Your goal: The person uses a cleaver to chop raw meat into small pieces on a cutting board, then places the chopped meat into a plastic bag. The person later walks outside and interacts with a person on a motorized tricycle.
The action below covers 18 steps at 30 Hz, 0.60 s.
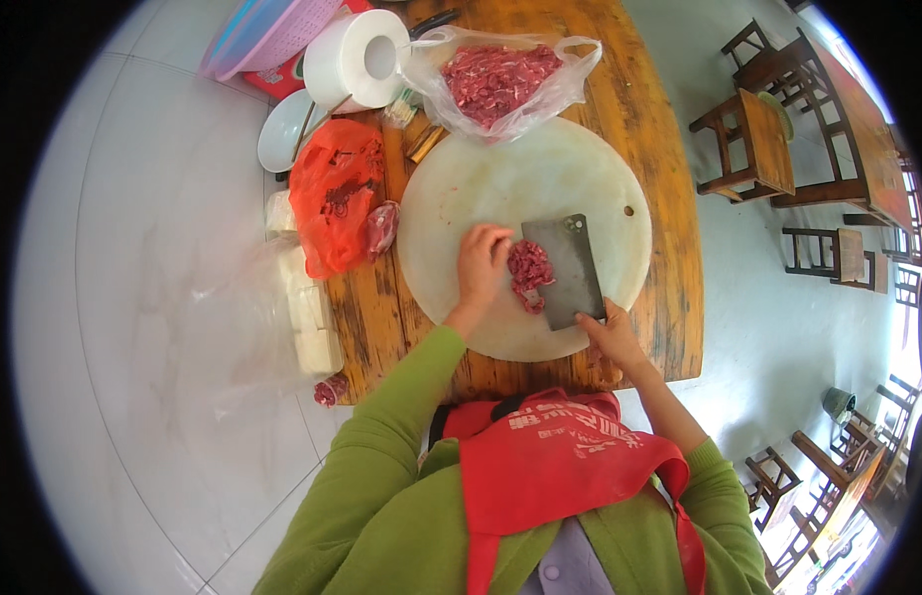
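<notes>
My right hand (615, 336) grips a cleaver (568, 271) at its near right corner, thumb on the blade. The broad dark blade lies nearly flat over the round pale cutting board (461, 163). A small heap of chopped red meat (531, 268) sits at the blade's left edge, partly over the metal. Just left of that heap is my left hand (484, 264), slightly blurred, fingers loosely bent and apart from the thumb. Nothing shows between them. Beyond the board's far edge, an opened clear plastic bag (580, 71) holds more cut meat (498, 82).
Left of the board lie a red plastic bag (334, 201) and a wrapped meat piece (383, 229). A paper roll (342, 63) and a bowl (275, 141) with chopsticks stand behind. White packs (312, 320) line the left edge of the wooden table (673, 297). Stools (766, 141) stand rightward.
</notes>
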Motion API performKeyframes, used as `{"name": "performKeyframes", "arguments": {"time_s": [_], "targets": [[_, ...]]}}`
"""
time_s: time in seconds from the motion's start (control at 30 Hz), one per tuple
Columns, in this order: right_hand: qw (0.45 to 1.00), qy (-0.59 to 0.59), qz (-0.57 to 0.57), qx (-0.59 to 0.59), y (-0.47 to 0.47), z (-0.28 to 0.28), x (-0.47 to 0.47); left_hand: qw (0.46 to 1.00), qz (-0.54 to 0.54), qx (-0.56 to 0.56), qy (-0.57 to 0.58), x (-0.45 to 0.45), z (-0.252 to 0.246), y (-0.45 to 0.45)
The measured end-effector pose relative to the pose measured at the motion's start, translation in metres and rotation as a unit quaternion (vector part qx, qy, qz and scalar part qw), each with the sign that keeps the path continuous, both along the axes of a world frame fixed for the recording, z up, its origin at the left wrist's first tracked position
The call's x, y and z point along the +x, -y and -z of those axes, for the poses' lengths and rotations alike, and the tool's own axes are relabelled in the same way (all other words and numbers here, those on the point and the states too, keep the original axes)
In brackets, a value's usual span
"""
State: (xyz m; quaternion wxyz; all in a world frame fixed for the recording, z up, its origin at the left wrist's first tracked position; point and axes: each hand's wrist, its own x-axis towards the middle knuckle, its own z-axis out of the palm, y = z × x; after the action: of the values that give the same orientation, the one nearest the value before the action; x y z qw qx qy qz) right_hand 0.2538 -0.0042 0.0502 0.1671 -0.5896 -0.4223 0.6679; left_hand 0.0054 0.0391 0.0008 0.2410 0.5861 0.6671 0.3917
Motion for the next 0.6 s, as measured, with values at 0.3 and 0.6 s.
{"name": "performKeyframes", "arguments": {"time_s": [0.3, 0.6], "targets": [[0.996, 0.016, -0.089, -0.022, -0.008, -0.014, 0.028, 0.999, 0.034, 0.006, 0.034, 0.036, -0.021, 0.071], [0.98, -0.063, -0.004, 0.187, 0.039, 0.022, -0.019, 0.999, -0.032, 0.022, -0.017, 0.069, -0.01, 0.068]]}}
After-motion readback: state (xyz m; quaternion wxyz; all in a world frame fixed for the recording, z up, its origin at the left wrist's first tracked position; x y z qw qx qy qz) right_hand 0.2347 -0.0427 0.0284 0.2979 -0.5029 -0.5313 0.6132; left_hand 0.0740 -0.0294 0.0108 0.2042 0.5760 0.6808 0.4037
